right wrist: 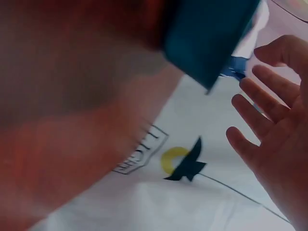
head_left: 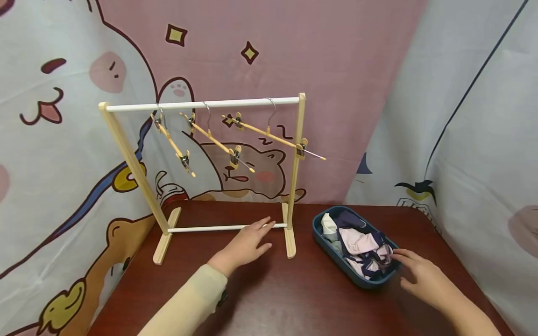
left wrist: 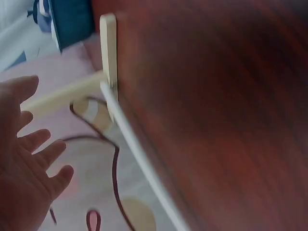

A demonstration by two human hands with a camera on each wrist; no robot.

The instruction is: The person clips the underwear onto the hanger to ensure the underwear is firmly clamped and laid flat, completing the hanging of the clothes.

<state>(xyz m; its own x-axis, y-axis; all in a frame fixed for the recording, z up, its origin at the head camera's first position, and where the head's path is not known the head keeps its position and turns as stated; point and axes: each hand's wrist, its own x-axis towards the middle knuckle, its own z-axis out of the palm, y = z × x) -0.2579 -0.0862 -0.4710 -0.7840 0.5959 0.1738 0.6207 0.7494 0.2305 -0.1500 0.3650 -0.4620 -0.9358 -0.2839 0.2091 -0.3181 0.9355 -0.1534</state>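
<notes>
My left hand (head_left: 247,246) hovers over the table in front of the small clothes rack, fingers spread and relaxed, overlapping the lower white bar (head_left: 206,229) in the head view. In the left wrist view its palm (left wrist: 24,168) holds nothing. At the right, my right hand (head_left: 428,278) reaches to the near end of a blue plastic basket (head_left: 337,258), fingertips right at the rim. Its fingers (right wrist: 262,98) are loosely bent in the right wrist view, with nothing gripped. Folded clothes in pink, white and navy (head_left: 357,241) fill the basket.
The wooden rack (head_left: 296,172) has a white top bar (head_left: 235,103). From it hang three clip hangers, left (head_left: 171,142), middle (head_left: 212,138) and right (head_left: 269,135), without garments. A printed cartoon curtain (head_left: 336,56) stands behind the brown table (head_left: 302,298).
</notes>
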